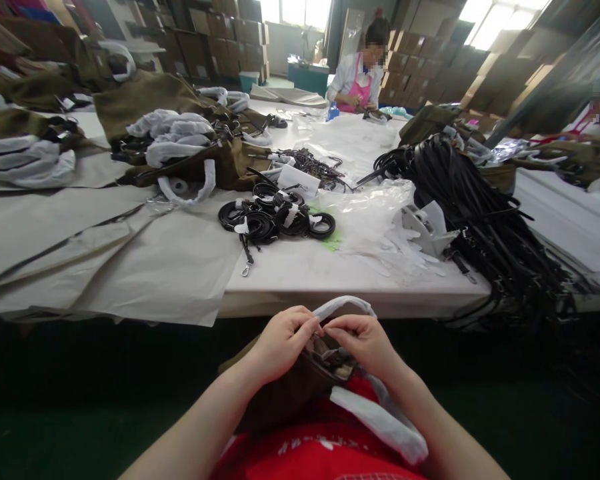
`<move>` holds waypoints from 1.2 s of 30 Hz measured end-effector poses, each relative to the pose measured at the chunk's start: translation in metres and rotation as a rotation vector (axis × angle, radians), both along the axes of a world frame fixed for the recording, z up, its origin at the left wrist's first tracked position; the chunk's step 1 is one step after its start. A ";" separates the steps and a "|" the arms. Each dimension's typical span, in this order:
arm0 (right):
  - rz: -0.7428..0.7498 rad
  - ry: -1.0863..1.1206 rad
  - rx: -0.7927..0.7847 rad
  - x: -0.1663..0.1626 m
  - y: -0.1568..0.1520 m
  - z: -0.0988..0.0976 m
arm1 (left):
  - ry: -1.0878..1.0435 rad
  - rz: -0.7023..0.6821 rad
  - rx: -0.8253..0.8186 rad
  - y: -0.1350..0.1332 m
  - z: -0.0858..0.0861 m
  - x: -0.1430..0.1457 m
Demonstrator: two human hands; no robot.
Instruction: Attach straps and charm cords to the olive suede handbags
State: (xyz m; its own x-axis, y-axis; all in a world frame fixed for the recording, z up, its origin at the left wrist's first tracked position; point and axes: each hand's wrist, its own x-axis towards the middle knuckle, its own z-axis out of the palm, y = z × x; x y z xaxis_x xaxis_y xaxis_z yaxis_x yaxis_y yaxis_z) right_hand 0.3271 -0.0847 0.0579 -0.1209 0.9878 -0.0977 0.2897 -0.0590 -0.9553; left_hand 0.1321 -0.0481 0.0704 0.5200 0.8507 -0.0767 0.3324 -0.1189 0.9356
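A brown handbag (300, 380) rests on my lap against a red apron (325, 440), its mouth partly open. One handle wrapped in white paper (347, 305) arches up behind my hands, and another wrapped handle (380, 423) hangs toward me. My left hand (293, 337) is closed in a pinch above the bag's opening. Opposite it, my right hand (363, 340) is also pinched, its fingertips almost meeting the left ones. Whatever lies between the fingertips is too small to make out.
Coiled black straps (280, 217) lie on the white table (280, 283) ahead. A heap of long black straps (470, 200) hangs over its edge at right. Brown bags (145, 113) with wrapped handles are piled at left, beside paper sheets (170, 260). A co-worker (357, 83) works across the table.
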 end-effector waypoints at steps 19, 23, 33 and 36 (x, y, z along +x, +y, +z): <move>0.002 -0.059 0.065 -0.022 -0.014 -0.010 | 0.387 0.232 0.672 -0.039 0.009 -0.015; 0.012 -0.148 0.216 -0.023 -0.001 -0.003 | 0.302 0.260 0.643 -0.031 0.009 -0.015; 0.295 -0.077 0.484 -0.039 0.030 0.007 | -0.092 0.348 0.331 0.012 0.038 -0.041; 0.212 0.019 0.430 -0.040 0.033 -0.005 | 0.125 0.399 0.312 0.043 0.022 -0.055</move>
